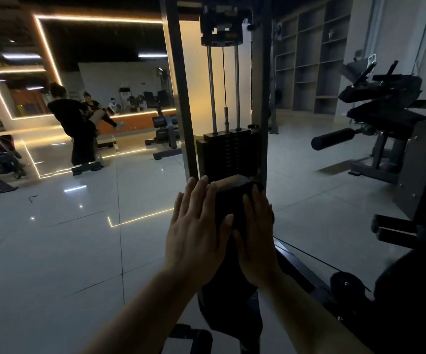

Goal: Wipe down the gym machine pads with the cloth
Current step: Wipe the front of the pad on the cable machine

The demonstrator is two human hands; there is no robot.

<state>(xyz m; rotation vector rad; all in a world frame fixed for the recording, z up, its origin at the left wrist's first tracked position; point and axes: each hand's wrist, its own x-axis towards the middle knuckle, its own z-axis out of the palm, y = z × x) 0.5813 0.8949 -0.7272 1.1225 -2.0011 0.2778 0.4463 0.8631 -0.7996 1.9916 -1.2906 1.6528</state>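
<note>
A narrow black upright pad [228, 200] of a cable weight machine stands right in front of me, below the weight stack [228, 154]. A dark cloth [232, 310] drapes over the pad and hangs down its front. My left hand [196, 233] lies flat against the pad's left side with straight fingers pointing up. On the pad's right side my right hand [256, 238] presses flat on the cloth, fingers straight too. The dim light hides where the cloth ends and the pad begins.
The machine's grey frame posts [181, 98] rise on both sides of the stack. A black bench machine with a roller pad [334, 140] stands at right. Two people exercise at the far left [79, 123]. Glossy tiled floor [79, 238] spreads to the left.
</note>
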